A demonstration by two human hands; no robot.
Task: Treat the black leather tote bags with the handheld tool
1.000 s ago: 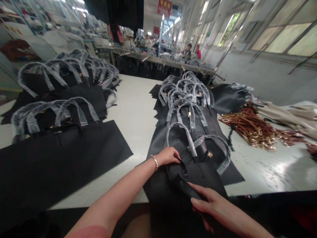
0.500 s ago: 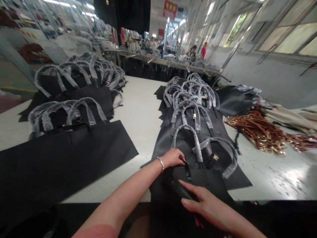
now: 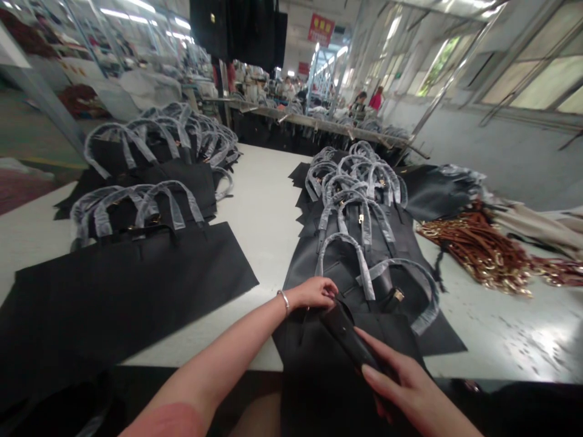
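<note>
My left hand (image 3: 317,293), with a bracelet at the wrist, pinches a thin black strap at the top of a black bag panel (image 3: 314,352); its fingertips partly hide the strap. My right hand (image 3: 396,379) grips a long black leather tab (image 3: 344,334) between thumb and fingers. The tab's far end slants up toward my left fingertips. Just beyond both hands, black bag pieces with plastic-wrapped handles (image 3: 350,243) overlap in a row. A gold clasp (image 3: 398,295) shows on one of them.
A large black panel (image 3: 150,285) and more wrapped-handle bag pieces (image 3: 136,139) lie on the left of the white table (image 3: 262,194). Brown straps with gold hooks (image 3: 483,249) are heaped at right. Black bags (image 3: 237,30) hang overhead, and people are visible far back.
My right hand has moved slightly right and down with the black tab, which now shows more fully. My left hand stays near the strap, its fingers more curled. The view has shifted slightly.
</note>
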